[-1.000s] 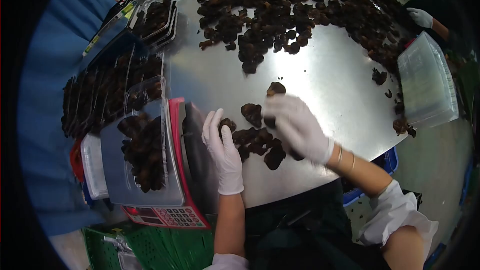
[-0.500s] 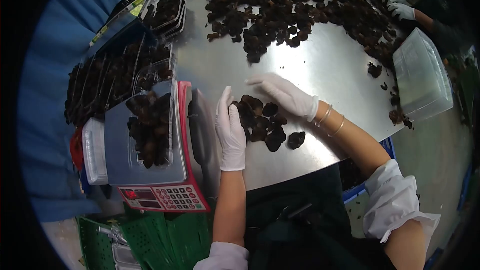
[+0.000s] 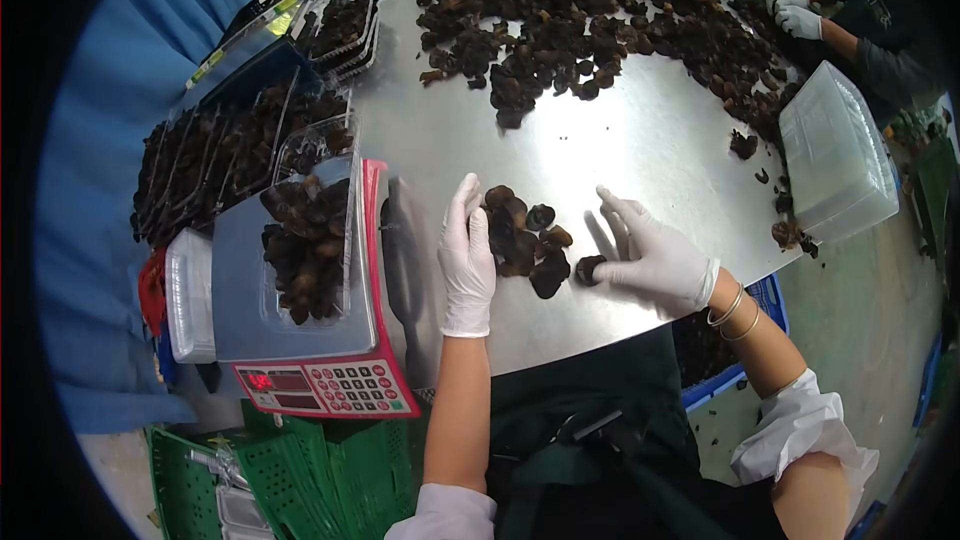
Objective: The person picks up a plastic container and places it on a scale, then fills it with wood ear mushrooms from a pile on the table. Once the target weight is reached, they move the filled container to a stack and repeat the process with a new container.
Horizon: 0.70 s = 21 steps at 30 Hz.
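Observation:
A small heap of dark wood ear mushrooms (image 3: 520,240) lies on the metal table in front of me. Along its left side stands my left hand (image 3: 467,265) in a white glove, fingers extended, palm side toward the mushrooms. My right hand (image 3: 655,255), also gloved, is to the right of the heap with fingers spread. Its thumb tip is right at a single loose wood ear mushroom (image 3: 588,270). To the left, a clear plastic tray holding wood ear mushrooms (image 3: 305,260) sits on a red-edged digital scale (image 3: 325,390) with a lit display.
A large spread of mushrooms (image 3: 560,20) covers the far part of the metal table (image 3: 430,130). Filled trays (image 3: 220,160) stand behind the scale, stacked empty trays (image 3: 190,295) beside it. A translucent tub (image 3: 835,160) is at the right edge, near another person's gloved hands (image 3: 795,15).
My right hand has swung from above the heap toward me and right, down to the loose mushroom. My left hand stays beside the heap, which looks slightly more gathered.

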Each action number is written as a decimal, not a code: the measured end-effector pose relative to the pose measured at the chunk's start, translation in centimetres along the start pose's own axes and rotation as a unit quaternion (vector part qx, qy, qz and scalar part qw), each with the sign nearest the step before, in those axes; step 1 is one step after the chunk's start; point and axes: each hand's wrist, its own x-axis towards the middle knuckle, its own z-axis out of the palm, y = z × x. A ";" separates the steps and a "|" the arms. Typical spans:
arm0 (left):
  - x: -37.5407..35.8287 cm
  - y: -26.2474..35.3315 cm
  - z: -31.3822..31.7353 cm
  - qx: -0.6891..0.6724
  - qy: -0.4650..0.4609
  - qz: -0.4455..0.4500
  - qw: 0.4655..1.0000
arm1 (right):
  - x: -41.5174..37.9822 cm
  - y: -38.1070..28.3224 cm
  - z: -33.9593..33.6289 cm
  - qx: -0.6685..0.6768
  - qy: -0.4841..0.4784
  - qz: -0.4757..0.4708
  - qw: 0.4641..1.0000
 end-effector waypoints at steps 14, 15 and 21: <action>-1.6 2.4 -1.6 -0.065 -0.041 -0.019 0.997 | 4.7 -1.1 -0.5 -0.060 -0.110 -0.114 0.986; -2.2 3.0 -2.4 -0.066 -0.042 -0.014 0.997 | 4.4 -0.9 -1.6 -0.084 -0.126 -0.106 0.983; -5.8 5.5 -4.6 0.331 -0.102 -0.053 0.937 | 2.5 -0.9 0.0 -0.127 -0.108 -0.024 0.986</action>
